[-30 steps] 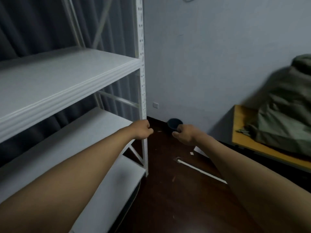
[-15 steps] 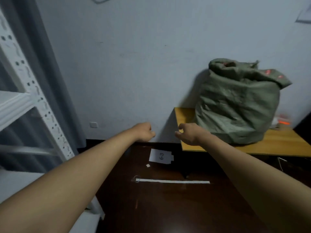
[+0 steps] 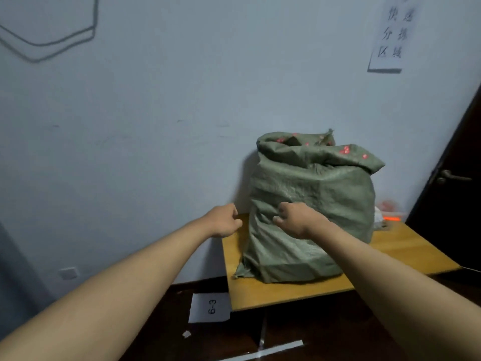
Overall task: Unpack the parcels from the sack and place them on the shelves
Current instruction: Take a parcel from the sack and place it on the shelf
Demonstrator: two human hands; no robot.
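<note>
1 bulging green woven sack (image 3: 309, 204), top rolled down

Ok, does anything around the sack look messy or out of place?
A few things. A sheet marked 6-3 lies loose on the dark floor beside the table, with a small paper scrap nearby. The sack itself stands upright, its rim rolled down, nothing spilled.

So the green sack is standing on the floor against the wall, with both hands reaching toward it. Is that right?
Not quite. The head view shows the sack standing on a wooden table, not on the floor. The rest holds: it stands against the wall, and the left hand and right hand both reach toward it.
</note>
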